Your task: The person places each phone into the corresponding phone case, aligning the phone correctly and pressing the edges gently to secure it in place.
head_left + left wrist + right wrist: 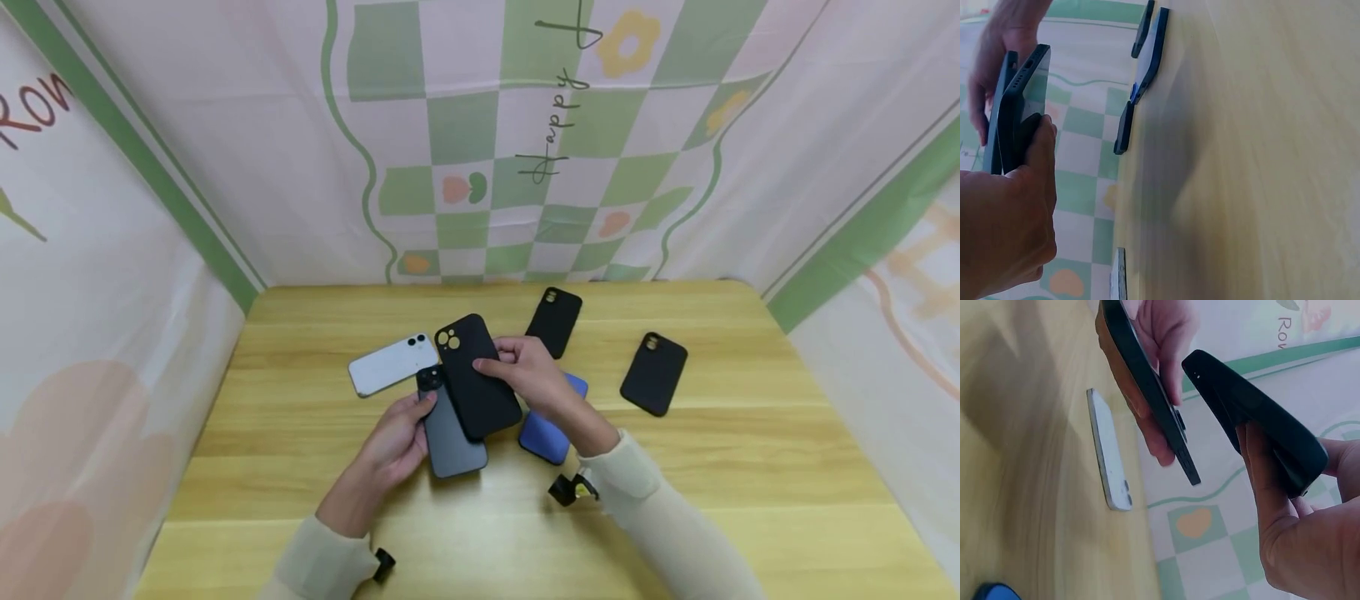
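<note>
A: Hands?
B: Left hand (393, 442) pinches the gray phone (453, 437), thumb on its back. Right hand (528, 375) pinches the black case (480, 392), thumb on outer face. Both closed down to item thickness.
A: Lie?
B: Phone extends right of left fingers. Case spans from right thumb toward left fingers, over phone. Long axes near parallel from the head view; right wrist view shows them tilted, gap between.
A: Nearer hand?
B: Left for phone, right for case.
A: Looks?
B: Phone: black camera block (431, 378). Case: plain, camera cutouts (448, 338).
</note>
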Motion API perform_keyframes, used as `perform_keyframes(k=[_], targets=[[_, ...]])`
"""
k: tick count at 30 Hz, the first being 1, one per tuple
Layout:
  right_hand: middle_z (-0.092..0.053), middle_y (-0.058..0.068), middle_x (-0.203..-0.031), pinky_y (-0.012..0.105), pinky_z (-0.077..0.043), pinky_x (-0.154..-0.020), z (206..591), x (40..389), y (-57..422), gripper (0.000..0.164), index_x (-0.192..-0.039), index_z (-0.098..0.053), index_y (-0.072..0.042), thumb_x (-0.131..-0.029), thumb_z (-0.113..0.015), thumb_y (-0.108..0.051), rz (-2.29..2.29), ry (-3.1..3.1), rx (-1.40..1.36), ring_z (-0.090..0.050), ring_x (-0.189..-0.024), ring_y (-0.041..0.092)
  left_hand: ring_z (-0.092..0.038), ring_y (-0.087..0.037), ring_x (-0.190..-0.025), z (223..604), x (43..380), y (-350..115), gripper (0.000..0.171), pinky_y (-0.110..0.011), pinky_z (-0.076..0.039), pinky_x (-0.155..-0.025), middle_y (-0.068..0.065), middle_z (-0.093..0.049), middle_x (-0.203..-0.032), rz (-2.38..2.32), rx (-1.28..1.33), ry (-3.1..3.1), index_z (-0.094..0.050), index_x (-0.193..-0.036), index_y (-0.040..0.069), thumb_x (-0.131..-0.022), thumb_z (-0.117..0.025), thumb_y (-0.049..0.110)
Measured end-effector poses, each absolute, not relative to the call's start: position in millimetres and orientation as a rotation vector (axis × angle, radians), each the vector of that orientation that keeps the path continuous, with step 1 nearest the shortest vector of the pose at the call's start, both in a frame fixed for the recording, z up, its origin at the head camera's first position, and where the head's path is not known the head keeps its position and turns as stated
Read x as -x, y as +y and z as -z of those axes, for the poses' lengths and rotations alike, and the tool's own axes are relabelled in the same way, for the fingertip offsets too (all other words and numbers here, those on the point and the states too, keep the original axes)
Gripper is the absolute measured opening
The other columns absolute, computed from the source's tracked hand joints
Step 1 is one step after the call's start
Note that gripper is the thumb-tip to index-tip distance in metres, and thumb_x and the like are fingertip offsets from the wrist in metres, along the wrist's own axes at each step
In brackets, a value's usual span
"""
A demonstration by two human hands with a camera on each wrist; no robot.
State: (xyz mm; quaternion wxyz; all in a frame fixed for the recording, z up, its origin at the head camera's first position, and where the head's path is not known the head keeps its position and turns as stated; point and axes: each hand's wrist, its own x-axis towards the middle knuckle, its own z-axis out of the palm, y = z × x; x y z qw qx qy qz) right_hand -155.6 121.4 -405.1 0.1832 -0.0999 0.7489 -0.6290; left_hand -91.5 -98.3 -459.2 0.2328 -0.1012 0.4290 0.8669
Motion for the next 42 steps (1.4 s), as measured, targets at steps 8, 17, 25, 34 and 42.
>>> perform_keyframes(k=[8,17,25,34,42], targets=[[-0.081,0.007,-0.088,0.025,-0.062,-0.071,409,149,112,0.023,-0.117,-0.070,0.009,-0.100,-0.070,-0.005,1.799,2.027,0.220,-0.075,-0.076,0.011,-0.067,-0.016,-0.125,460,93,-93,0.046,-0.035,-0.052,-0.111,-0.020,-0.051,-0.156,-2.407,0.288,1.125,-0.031,-0.159,-0.007,-0.117,-0.029,0.013],[-0.081,0.012,-0.092,0.029,-0.064,-0.072,417,145,106,0.024,-0.119,-0.069,0.010,-0.100,-0.070,-0.004,1.816,1.986,0.234,-0.077,-0.078,0.014,-0.067,-0.018,-0.126,460,92,-90,0.046,-0.037,-0.055,-0.109,-0.014,-0.063,-0.144,-2.451,0.300,1.134,-0.035,-0.158,-0.005,-0.117,-0.029,0.015],[-0.080,0.017,-0.094,0.031,-0.065,-0.069,423,142,98,0.026,-0.120,-0.070,0.010,-0.100,-0.071,-0.006,1.783,1.989,0.204,-0.078,-0.077,0.018,-0.067,-0.019,-0.124,458,90,-92,0.053,-0.040,-0.054,-0.110,-0.009,-0.066,-0.140,-2.469,0.288,1.065,-0.032,-0.162,0.004,-0.118,-0.028,0.032],[-0.080,0.021,-0.098,0.031,-0.065,-0.071,425,137,91,0.029,-0.123,-0.069,0.010,-0.100,-0.071,-0.007,1.758,2.016,0.207,-0.079,-0.083,0.022,-0.067,-0.015,-0.122,458,92,-90,0.054,-0.039,-0.056,-0.107,-0.001,-0.069,-0.131,-2.479,0.266,1.040,-0.031,-0.163,0.006,-0.118,-0.026,0.037],[-0.080,0.020,-0.098,0.032,-0.065,-0.073,430,133,86,0.031,-0.126,-0.069,0.008,-0.100,-0.072,-0.009,1.718,2.072,0.160,-0.079,-0.085,0.025,-0.062,-0.018,-0.129,460,91,-89,0.055,-0.044,-0.051,-0.114,-0.008,-0.059,-0.147,-2.460,0.260,1.077,-0.029,-0.165,0.006,-0.118,-0.028,0.035]])
